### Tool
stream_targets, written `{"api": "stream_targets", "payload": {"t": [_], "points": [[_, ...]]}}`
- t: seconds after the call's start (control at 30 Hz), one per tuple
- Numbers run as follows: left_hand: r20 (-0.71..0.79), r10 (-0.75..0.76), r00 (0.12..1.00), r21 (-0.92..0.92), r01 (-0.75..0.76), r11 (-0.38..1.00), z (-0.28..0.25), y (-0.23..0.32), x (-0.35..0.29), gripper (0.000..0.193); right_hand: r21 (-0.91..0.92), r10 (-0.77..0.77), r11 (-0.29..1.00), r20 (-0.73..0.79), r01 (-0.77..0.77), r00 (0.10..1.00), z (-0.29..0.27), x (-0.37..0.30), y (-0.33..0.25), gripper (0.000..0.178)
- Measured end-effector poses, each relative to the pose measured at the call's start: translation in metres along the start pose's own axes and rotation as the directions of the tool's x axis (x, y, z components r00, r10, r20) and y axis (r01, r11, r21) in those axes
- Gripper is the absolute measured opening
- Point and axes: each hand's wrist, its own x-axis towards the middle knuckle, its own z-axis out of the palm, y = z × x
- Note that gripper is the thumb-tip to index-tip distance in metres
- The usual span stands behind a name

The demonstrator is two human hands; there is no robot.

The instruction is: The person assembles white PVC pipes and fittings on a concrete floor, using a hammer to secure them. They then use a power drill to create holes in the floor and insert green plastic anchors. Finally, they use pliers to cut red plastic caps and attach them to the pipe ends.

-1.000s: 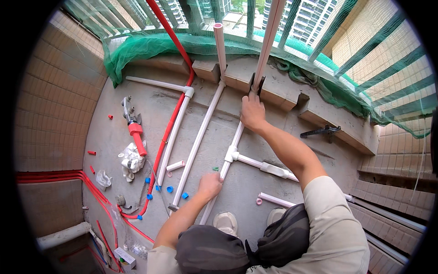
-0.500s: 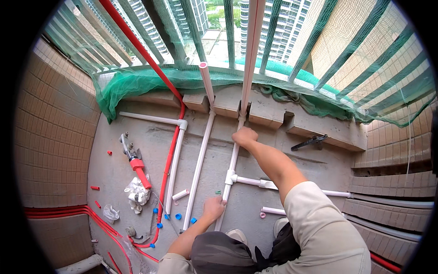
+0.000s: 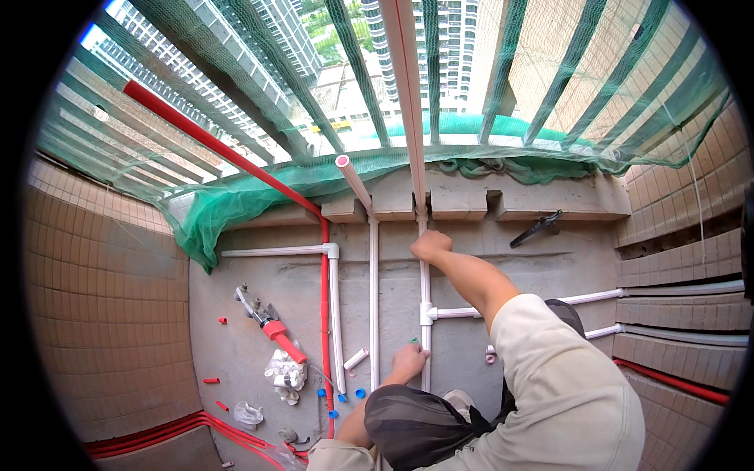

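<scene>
Two hands [image 3: 430, 246] curled on smooth tubular pipe [image 3: 425, 289], concrete floor [image 3: 399, 302]

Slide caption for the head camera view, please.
Left hand and right hand on a white pipe run, tee fitting between them.

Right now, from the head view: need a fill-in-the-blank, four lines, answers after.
1. The white fitting between the left hand and right hand is shaped like the letter ____.
2. The loose bunched netting is ____.
3. The metal-headed tool has a ____ handle.
4. The small loose caps are ____.

Missing words: T; green; red; blue.
</scene>
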Motion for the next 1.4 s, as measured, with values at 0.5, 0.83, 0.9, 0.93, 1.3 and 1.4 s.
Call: {"api": "stream_targets", "payload": {"t": [0.5,0.83,0.9,0.93,1.3,1.4], "points": [[0.097,-0.01,0.995,-0.151,0.024,0.988,0.006,-0.025,0.016,0.035,-0.045,0.034,0.998,0.055,-0.032,0.998,0.001,0.004,-0.012,0.038],[0.282,-0.11,0.953,-0.193,0.168,0.967,-0.023,-0.004,0.008,0.041,-0.05,-0.018,0.999,0.075,0.022,0.997,-0.009,0.002,-0.007,0.039],[0.274,-0.097,0.957,-0.153,0.143,0.978,-0.034,0.006,0.008,0.04,-0.043,-0.023,0.999,0.021,0.024,1.0,0.0,0.016,0.001,0.039],[0.275,-0.102,0.956,-0.139,0.145,0.98,-0.034,0.006,0.005,0.04,-0.05,-0.019,0.999,0.026,0.02,0.999,0.005,0.016,0.001,0.04],[-0.052,0.016,0.999,-0.25,-0.029,0.968,0.009,-0.02,0.001,0.029,-0.222,0.026,0.975,0.234,0.027,0.972,-0.013,0.019,-0.019,0.048],[-0.075,-0.018,0.997,-0.279,-0.003,0.96,0.006,-0.02,-0.003,0.029,-0.236,-0.013,0.968,0.273,0.08,0.962,-0.009,0.025,-0.019,0.042]]}}
